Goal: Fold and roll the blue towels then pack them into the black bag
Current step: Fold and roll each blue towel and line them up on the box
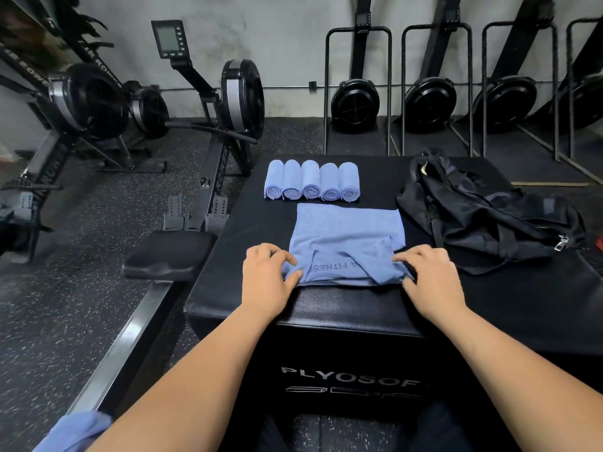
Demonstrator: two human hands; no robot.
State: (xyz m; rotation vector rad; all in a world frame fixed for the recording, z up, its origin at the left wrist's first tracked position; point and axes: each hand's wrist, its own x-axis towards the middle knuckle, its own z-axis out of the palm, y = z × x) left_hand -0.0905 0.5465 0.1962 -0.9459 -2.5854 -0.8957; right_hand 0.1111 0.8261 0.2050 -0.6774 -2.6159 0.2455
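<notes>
We are starting to roll a blue towel.
Our left hand and right hand are pinching its near edge with curled fingers; next, rolling evenly forward.

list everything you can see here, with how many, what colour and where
rolled towels: five, light blue, side by side in a row at the far side of the box top
flat towel: one, light blue, partly folded, near edge of the box top, in front of the rolls
duffel bag: one, black, slumped on the box top, right of the towels
plyo box: one, black, directly in front of the person
loose cloth: one, light blue, bottom left corner
rowing machines on the floor: three, black and grey, left
upright rowing machines: four, black, back wall, right
left hand: fingers pinch the flat towel's near left corner
right hand: fingers pinch its near right corner
</notes>
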